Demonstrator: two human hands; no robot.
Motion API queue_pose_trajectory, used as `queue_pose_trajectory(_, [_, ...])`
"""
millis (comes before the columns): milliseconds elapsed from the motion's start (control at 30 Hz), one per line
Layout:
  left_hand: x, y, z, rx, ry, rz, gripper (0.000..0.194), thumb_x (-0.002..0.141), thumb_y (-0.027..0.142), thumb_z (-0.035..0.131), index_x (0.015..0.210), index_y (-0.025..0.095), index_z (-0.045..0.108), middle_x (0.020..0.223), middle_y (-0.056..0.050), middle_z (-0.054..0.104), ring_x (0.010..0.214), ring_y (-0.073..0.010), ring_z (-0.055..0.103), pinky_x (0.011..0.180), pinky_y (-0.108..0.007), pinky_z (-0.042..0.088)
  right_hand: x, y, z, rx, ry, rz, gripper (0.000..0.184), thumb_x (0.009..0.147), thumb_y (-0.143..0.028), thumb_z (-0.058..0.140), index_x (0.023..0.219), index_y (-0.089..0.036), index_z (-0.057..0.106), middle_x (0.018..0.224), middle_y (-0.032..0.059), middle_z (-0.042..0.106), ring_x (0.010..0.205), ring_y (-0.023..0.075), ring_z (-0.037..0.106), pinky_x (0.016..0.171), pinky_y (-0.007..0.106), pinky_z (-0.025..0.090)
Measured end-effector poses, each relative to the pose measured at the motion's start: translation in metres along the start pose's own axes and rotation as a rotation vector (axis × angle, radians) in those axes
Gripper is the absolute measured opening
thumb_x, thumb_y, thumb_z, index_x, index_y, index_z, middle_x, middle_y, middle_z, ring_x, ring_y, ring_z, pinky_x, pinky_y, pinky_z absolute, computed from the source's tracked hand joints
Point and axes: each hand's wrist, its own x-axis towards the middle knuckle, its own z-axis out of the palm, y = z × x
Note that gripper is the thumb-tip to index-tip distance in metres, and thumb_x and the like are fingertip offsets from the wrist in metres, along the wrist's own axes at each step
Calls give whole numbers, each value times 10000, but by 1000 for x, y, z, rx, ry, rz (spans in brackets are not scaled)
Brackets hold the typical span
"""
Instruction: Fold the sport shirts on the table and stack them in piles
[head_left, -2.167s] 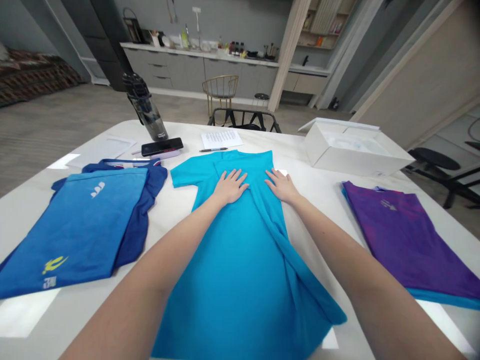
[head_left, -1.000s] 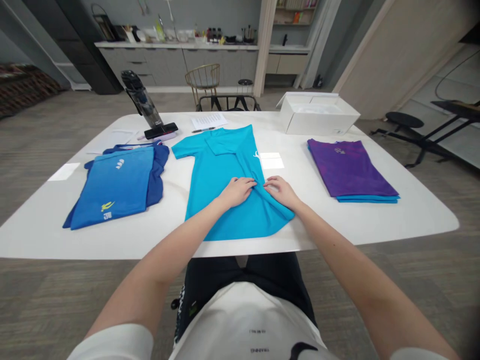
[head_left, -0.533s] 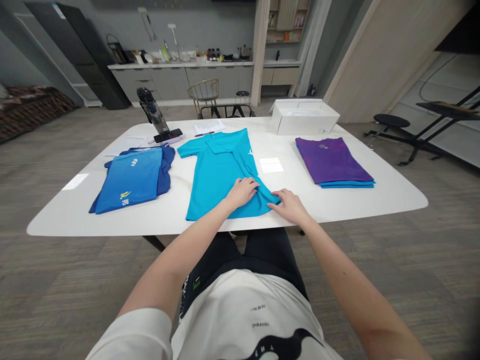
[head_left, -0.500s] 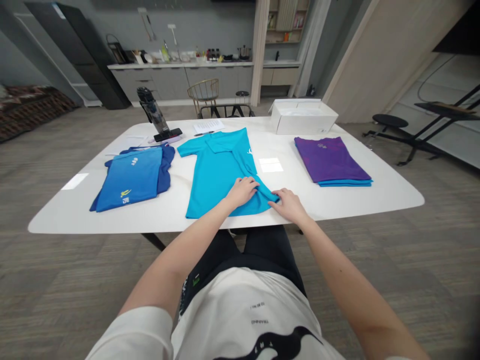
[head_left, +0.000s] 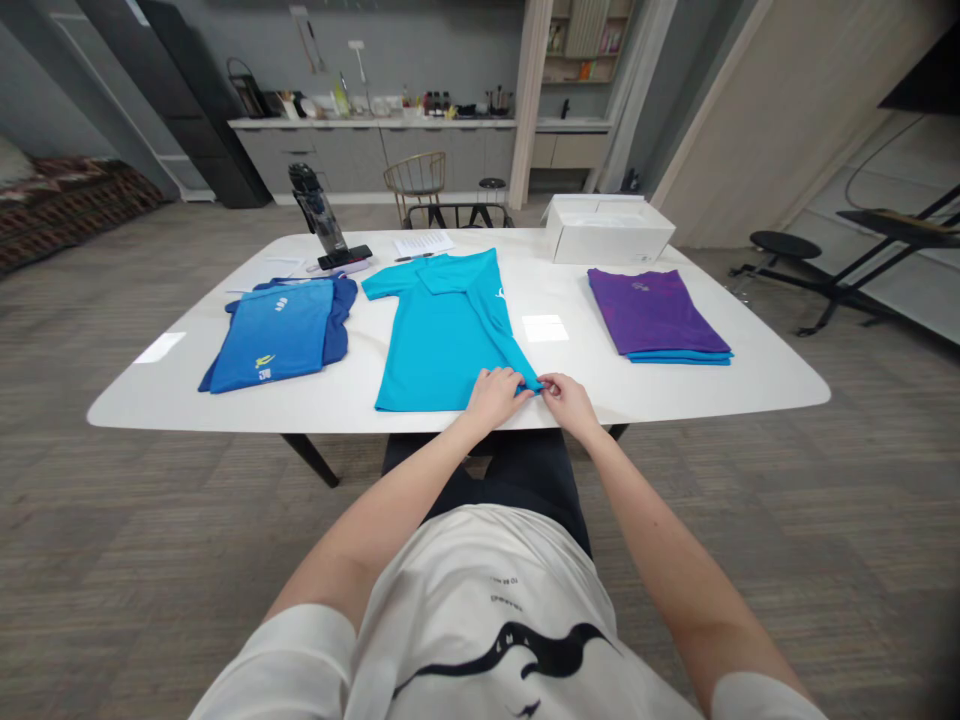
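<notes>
A turquoise T-shirt (head_left: 435,345) lies on the white table (head_left: 577,310), its right side folded inward and one sleeve spread out at the far left. At the shirt's near right corner, my right hand (head_left: 568,402) pinches the folded edge between thumb and fingers. Close beside it, my left hand (head_left: 495,398) has its fingers bent over the fabric by the hem, gripping it. The fingertips of both hands nearly meet; the cloth under them is partly hidden.
Blue shirts (head_left: 281,340) are piled on the left. To the right is a folded purple shirt (head_left: 652,310) over turquoise cloth. A handheld vacuum (head_left: 321,220), a pen (head_left: 414,257), a printed sheet (head_left: 424,243) and a white box (head_left: 611,232) occupy the far side.
The near right corner of the T-shirt has been drawn inward and its right edge runs straighter. My right hand moved slightly left with it; my left hand came closer to that corner.
</notes>
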Motion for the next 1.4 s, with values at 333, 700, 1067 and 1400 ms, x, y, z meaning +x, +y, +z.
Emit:
queue_pose_trajectory(333, [9,22,1,3,106,-108,184,1007,330,535,989,212,676,1079,-95,713,1085,-287,613,935,-455,410,-2,-22,-1,306,119,52,231,897,-445,563,1001,-242,602,925,62,688,706,214,617,697,382,554])
queue_pose_trajectory(700, [9,11,-11,-84,206,-163,129,1002,236,511,1076,223,615,1083,-64,726,1071,-245,638,939,-405,413,5,-40,9,219,172,-25,207,887,-321,536,1079,-244,520,973,54,629,785,206,595,773,360,531])
queue_pose_trajectory(1067, [-19,-31,-41,143,288,145,198,1003,132,488,1096,202,647,1126,-81,670,1063,-234,606,948,-381,437,0,-59,14,-285,58,-48,358,890,-115,510,1197,-234,649,1180,102,638,996,266,635,759,348,510])
queue_pose_trajectory(1400, [-60,-61,-24,323,52,213,279,1021,134,430,1126,207,678,1065,-101,682,1044,-262,600,988,-448,403,-12,-42,4,-311,-115,-317,375,952,-96,478,1172,-233,750,1110,99,680,1053,264,603,946,399,505])
